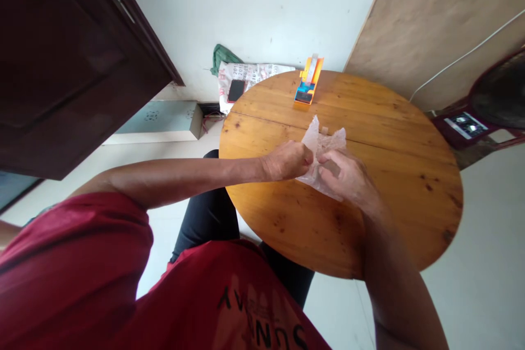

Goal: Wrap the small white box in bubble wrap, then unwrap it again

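A crumpled, thin white plastic bag is held just over the middle of the round wooden table. My left hand is closed in a fist on the bag's left side. From the right, my right hand pinches the bag with thumb and index finger. The two hands are close together, and part of the bag is hidden behind them. Whether anything is inside the bag I cannot tell.
At the table's far edge stands an orange and blue box with a clear strip on top. Beyond the table's left edge, a dark phone-like object lies on a printed white sack. A dark round appliance stands at the right.
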Demonstrator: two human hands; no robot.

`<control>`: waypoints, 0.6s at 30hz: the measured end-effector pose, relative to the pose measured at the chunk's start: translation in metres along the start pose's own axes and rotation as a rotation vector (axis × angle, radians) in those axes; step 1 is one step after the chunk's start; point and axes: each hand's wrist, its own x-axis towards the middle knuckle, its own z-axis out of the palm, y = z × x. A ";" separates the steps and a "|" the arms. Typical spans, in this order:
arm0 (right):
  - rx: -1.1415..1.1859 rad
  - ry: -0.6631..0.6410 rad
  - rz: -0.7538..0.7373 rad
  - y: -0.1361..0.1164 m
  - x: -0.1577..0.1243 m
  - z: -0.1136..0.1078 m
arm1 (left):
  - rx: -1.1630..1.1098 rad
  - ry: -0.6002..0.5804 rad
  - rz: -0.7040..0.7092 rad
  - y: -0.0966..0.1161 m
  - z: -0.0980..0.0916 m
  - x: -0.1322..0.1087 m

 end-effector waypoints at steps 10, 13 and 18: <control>0.067 0.066 0.131 -0.005 0.000 0.000 | -0.058 0.142 0.224 -0.036 0.022 -0.005; 0.167 0.078 0.186 -0.008 0.003 0.002 | -0.141 0.138 0.249 -0.042 0.028 -0.004; 0.225 0.023 0.187 -0.005 0.012 0.008 | -0.163 0.175 0.370 -0.049 0.036 0.000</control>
